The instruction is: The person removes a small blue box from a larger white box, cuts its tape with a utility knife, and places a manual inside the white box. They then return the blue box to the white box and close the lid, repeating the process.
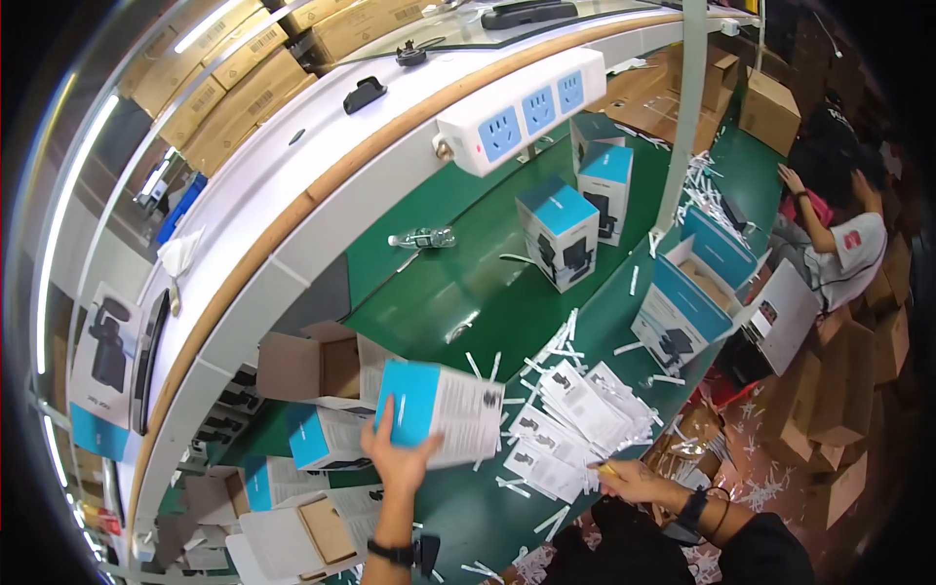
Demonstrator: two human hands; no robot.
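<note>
My left hand [402, 458] is against the near left side of a blue-and-white printed box [458, 414], thumb and fingers spread along it, gripping it above the green table. The box is tilted, with its blue face to the left. My right hand [629, 483] is closed around a small yellow object [608, 470], mostly hidden by the fingers, at the table's near edge. Just beyond it lies a spread of printed leaflets [585, 414] among white paper strips [561, 336].
Two closed boxes [561, 239] stand farther back, near a clear plastic bottle [424, 238]. An opened box [682, 312] is to the right. Several opened boxes [317, 370] crowd the left. A white power strip [522, 112] hangs on the shelf edge. Another person [838, 249] works at far right.
</note>
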